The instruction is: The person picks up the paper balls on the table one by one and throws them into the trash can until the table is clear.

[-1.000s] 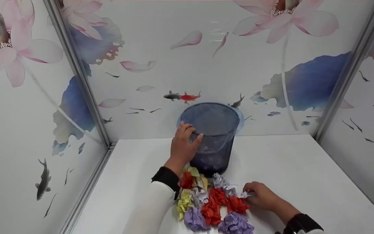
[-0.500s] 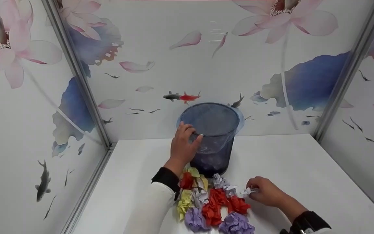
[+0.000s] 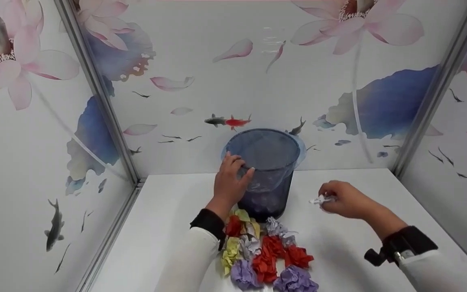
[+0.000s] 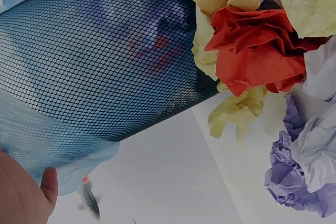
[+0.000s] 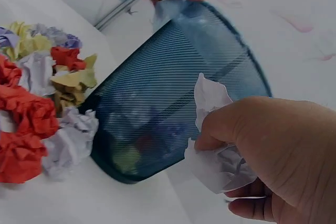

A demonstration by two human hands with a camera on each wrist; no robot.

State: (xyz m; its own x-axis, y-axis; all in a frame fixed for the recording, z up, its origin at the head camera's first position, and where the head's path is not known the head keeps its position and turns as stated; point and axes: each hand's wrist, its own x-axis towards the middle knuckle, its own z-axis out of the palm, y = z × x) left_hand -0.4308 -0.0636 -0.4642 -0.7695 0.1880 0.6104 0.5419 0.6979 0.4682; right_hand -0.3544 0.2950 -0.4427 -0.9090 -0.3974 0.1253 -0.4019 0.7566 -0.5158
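A dark mesh wastebasket (image 3: pixel 264 198) lined with a thin blue plastic bag (image 3: pixel 266 178) stands on the table. My left hand (image 3: pixel 229 178) holds its near left rim, fingers over the edge and thumb outside against the bag. In the left wrist view only part of that hand (image 4: pixel 23 192) shows, beside the bag's fold. To the right of the basket, my right hand (image 3: pixel 345 198) pinches a crumpled piece of white paper (image 5: pixel 223 166) above the table. Through the mesh, blurred coloured shapes show low inside the basket (image 5: pixel 152 98).
In front of the basket lies a pile of crumpled paper balls: red (image 3: pixel 266 263), purple (image 3: pixel 296 279), yellow (image 3: pixel 230 253) and pale ones (image 3: pixel 274 226). The white table (image 3: pixel 168 211) is walled on three sides by printed panels (image 3: pixel 201 150) with metal corner posts.
My right hand has lifted the crumpled white paper from beside the pile, moving up and away toward the back right. The left hand and the wastebasket stay where they were.
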